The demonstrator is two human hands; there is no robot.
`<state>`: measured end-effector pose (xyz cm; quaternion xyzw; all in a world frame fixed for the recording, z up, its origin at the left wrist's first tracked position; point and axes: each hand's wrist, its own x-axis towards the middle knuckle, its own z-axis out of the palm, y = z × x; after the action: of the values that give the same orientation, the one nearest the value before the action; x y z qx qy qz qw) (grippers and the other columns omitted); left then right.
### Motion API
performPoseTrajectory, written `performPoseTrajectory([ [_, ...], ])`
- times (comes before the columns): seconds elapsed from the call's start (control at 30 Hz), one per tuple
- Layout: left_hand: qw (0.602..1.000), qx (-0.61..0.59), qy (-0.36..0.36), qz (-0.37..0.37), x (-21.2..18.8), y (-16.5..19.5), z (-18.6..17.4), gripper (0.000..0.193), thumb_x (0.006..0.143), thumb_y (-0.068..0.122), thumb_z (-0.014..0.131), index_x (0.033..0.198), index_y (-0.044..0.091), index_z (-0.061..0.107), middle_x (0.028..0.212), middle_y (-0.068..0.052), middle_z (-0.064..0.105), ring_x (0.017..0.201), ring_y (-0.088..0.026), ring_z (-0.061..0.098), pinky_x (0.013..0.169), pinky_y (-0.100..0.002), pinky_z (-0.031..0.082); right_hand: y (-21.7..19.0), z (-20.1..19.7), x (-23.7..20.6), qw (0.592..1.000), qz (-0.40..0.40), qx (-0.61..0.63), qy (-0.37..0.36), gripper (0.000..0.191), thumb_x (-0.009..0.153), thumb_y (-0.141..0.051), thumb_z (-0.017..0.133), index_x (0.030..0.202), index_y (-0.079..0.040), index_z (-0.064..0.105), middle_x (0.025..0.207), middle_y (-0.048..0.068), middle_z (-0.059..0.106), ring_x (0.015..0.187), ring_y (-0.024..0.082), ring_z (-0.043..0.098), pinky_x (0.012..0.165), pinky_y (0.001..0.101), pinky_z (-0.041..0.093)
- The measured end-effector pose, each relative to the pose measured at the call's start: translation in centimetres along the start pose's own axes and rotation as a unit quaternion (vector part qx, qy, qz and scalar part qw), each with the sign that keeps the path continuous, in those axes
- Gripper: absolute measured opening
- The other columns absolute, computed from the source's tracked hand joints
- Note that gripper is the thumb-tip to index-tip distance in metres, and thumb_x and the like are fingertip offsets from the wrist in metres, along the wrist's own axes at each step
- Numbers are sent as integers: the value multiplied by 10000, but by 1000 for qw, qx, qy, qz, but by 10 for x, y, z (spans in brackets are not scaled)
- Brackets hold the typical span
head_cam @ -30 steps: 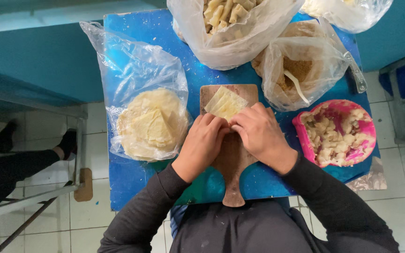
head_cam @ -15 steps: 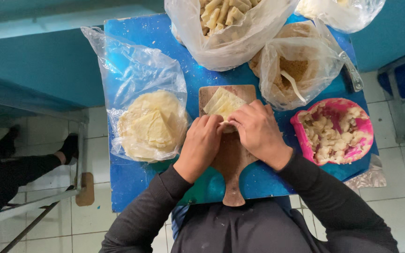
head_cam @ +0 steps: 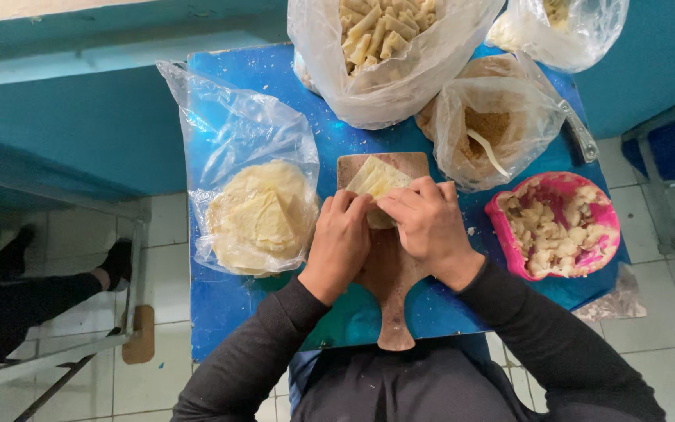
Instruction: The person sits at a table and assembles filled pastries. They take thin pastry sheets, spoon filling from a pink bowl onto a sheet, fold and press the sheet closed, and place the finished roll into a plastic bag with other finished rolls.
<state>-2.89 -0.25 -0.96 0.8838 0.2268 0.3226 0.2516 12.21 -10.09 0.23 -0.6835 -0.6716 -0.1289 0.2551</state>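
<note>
My left hand (head_cam: 341,241) and my right hand (head_cam: 426,225) are pressed together over a wooden cutting board (head_cam: 388,289) on a small blue table (head_cam: 220,312). Between their fingers they pinch the near edge of a pale yellow pastry wrapper (head_cam: 376,180), which lies folded on the board. The wrapper's near part is hidden under my fingers. To the left, a stack of round wrappers (head_cam: 259,219) lies in an open clear plastic bag.
A pink bowl (head_cam: 556,227) of pale diced filling sits right of the board. Behind it stand a bag of brown crumbs with a spoon (head_cam: 494,133) and a bag of rolled pieces (head_cam: 384,39). Another person's leg (head_cam: 33,289) is at the left, on the tiled floor.
Both hands have stayed on the wrapper, with the fingers shifting slightly along its near edge. Nothing else has moved.
</note>
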Motion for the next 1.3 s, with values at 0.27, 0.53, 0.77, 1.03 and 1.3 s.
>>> performPoseTrajectory([
  [0.27,990,-112,48,-65,-1,0,1,386,938,-41,588,1311,55,566,1162,-177,614,921,-336,672,756,-401,554,5,8,-2,993,76,85,32,279,880,-59,675,1135,-137,757,1079,-14,723,955,280,597,857,417,451],
  [0.53,860,-485,-68,-145,6,1,-3,584,930,68,677,1469,113,457,1181,-3,691,1052,-83,641,879,-249,527,15,2,-7,795,253,551,-18,179,989,-54,648,1166,-35,636,1061,52,727,987,106,679,860,259,534],
  [0.77,889,-444,-62,-89,9,22,-26,257,1007,113,725,1244,49,646,1013,17,616,880,-36,582,775,-214,480,16,-70,-33,904,291,313,29,208,922,-170,757,1121,-125,719,911,25,712,804,130,665,730,268,523],
  [1.03,964,-140,160,159,113,58,-59,193,991,103,789,1161,52,716,900,-25,630,758,-84,569,663,-234,471,86,-102,-23,989,124,-78,25,352,830,-278,774,1138,-108,753,979,94,725,944,331,640,769,478,441],
  [1.3,956,145,229,114,195,41,-25,536,818,91,722,1329,-19,602,988,-162,664,892,-367,643,800,-439,533,132,-72,-10,989,113,64,70,207,907,-158,744,1089,-60,753,988,164,704,962,372,656,861,455,515],
])
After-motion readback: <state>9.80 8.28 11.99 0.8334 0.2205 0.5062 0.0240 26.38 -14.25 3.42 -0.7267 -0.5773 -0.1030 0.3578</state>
